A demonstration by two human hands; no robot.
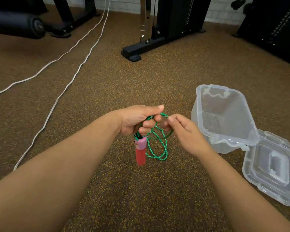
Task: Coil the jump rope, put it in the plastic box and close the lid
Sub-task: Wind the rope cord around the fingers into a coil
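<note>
A green braided jump rope [159, 148] hangs in loose loops from my left hand [137, 119], which is shut around the gathered cord. A red and pink handle [140, 152] dangles below that fist. My right hand [184, 131] pinches a strand of the same rope just right of the left hand. The clear plastic box [224, 118] stands open on the floor to the right, with nothing in it. Its clear lid [273, 166] lies flat beside it, nearer to me on the right.
Speckled brown gym floor [141, 198] all around. Two white cables [70, 77] run diagonally across the left. A black machine base [134, 52] stands ahead, a black padded roller [23, 25] at far left, and another dark machine [274, 30] at far right.
</note>
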